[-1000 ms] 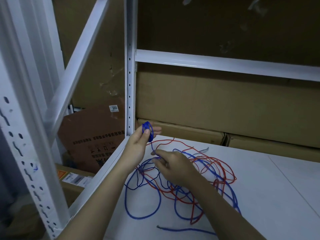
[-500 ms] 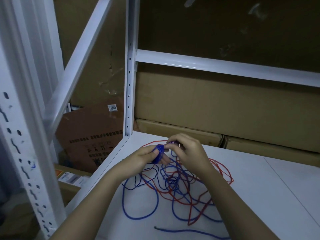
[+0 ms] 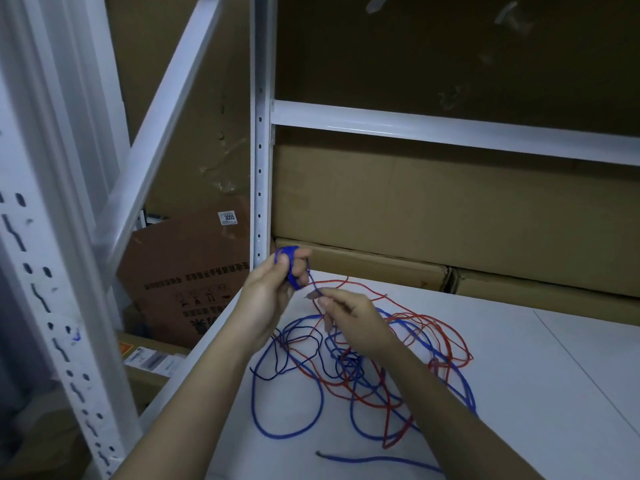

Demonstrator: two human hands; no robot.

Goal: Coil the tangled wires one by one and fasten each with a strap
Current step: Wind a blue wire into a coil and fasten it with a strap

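The small blue coil [image 3: 290, 266] sits wound around my left hand's [image 3: 268, 294] fingers, held above the white shelf [image 3: 540, 375]. My right hand [image 3: 349, 322], at four o'clock from it, pinches the blue wire [image 3: 313, 282] trailing off it. Tangled blue and red wires [image 3: 367, 368] lie at five o'clock on the shelf.

Wires [image 3: 363, 362] lie on shelf [image 3: 519, 393], boxes [image 3: 433, 216] behind. Coil [image 3: 289, 266] in L hand [image 3: 268, 292], above shelf's left edge; R hand [image 3: 349, 322] just right, over wires.
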